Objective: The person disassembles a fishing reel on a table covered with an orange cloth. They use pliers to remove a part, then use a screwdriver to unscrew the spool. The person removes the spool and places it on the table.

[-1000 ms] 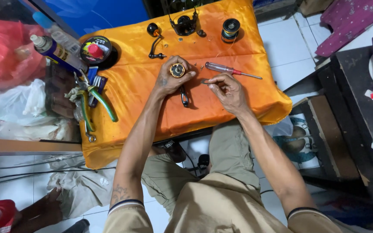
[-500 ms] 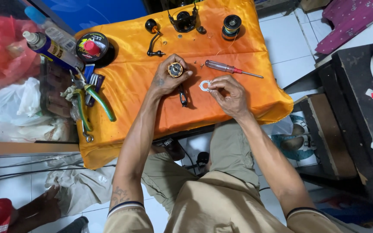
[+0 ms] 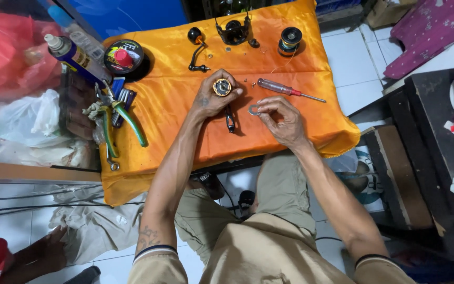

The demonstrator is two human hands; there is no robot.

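Head view: a round brass-and-black reel part is being gripped in the left hand, fingers closed around its rim, above the middle of the orange cloth covering the table. A black arm of the part is hanging down below that hand. A small silver ring is being pinched by the right hand, fingers closed on its edge, just beside the left hand and right of the reel part. Both forearms are being reached up from the lap, beige trousers showing at the bottom.

Around the hands on the cloth: a red-handled screwdriver is lying just beyond the right hand, tip pointing right. A black crank handle is lying further up, a black reel body at the top edge, a dark spool to its right. Tiny loose parts are scattered between reel body and hands. On the left, green-handled pliers are lying near the cloth edge, a black round tin with a red cap is sitting above them, and a blue tube bottle is leaning further left. Plastic bags are piled off the left side.
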